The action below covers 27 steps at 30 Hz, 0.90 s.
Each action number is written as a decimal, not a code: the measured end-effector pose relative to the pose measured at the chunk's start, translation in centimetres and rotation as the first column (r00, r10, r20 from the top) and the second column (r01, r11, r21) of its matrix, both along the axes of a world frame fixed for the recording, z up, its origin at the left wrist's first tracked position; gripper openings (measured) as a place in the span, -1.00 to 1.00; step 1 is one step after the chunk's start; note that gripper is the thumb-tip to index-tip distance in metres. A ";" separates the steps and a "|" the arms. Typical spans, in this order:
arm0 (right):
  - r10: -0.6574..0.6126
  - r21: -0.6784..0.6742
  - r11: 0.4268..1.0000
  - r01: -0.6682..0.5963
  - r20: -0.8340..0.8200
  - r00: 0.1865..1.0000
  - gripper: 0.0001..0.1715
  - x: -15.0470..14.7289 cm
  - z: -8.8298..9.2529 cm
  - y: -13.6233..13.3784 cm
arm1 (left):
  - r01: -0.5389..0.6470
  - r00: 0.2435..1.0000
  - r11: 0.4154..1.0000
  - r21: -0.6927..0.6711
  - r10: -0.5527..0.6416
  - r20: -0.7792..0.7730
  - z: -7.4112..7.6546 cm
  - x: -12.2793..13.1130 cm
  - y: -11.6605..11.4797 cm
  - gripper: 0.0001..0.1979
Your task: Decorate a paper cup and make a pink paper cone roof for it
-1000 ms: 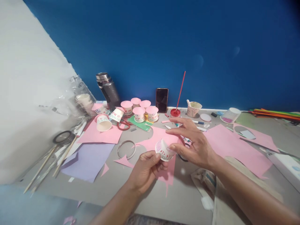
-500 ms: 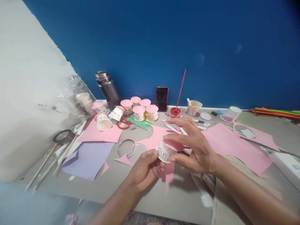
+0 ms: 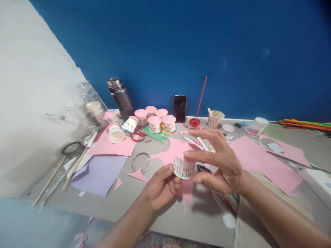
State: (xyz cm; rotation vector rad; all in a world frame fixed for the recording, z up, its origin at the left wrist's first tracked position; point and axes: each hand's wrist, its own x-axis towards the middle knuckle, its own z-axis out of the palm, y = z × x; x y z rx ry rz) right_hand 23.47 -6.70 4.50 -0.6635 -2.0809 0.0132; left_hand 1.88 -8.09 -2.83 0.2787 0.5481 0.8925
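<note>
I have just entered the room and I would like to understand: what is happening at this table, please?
A person holds a small decorated cup in the left hand. The right hand is curved open beside it; whether its fingertips touch the cup is unclear. Farther back, five cups with pink tops stand grouped, near red-handled scissors. Cut pink paper lies beneath the hands.

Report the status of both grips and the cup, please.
Left grip holding decorated cup. Right grip open beside it, contact unclear. Cut pink paper lying beneath.
</note>
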 end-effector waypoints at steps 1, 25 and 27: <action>0.009 -0.004 1.000 -0.009 0.011 1.000 -0.58 -0.1 -0.1 0.0 | -0.007 1.000 1.000 -0.008 0.007 0.004 -0.1 0.0 0.0 -0.83; 0.025 0.009 1.000 -0.025 -0.106 0.994 -0.63 0.0 0.0 -0.1 | -0.002 0.993 1.000 -0.030 0.005 0.120 -0.5 -0.2 -0.1 -0.64; 0.012 -0.007 1.000 -0.013 -0.152 0.988 -0.63 0.0 0.2 -0.1 | -0.010 0.991 0.998 -0.063 0.018 0.130 -0.4 -0.2 0.0 -0.63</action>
